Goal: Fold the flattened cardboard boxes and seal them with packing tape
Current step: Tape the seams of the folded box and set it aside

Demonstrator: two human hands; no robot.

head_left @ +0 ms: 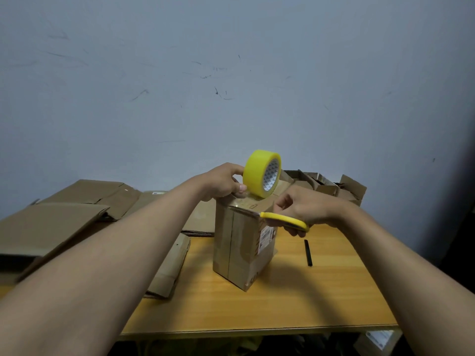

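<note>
On the wooden table stands a tall folded cardboard box, upright near the middle, brown, with a taped seam running down its near face and a white printed label on its right side, too small to read. Flattened cardboard boxes lie stacked to the left. Up top, the left hand grips the yellow packing tape roll, standing on edge on the box lid. The right hand clamps a yellow cutter, its blade at the box's top edge.
</note>
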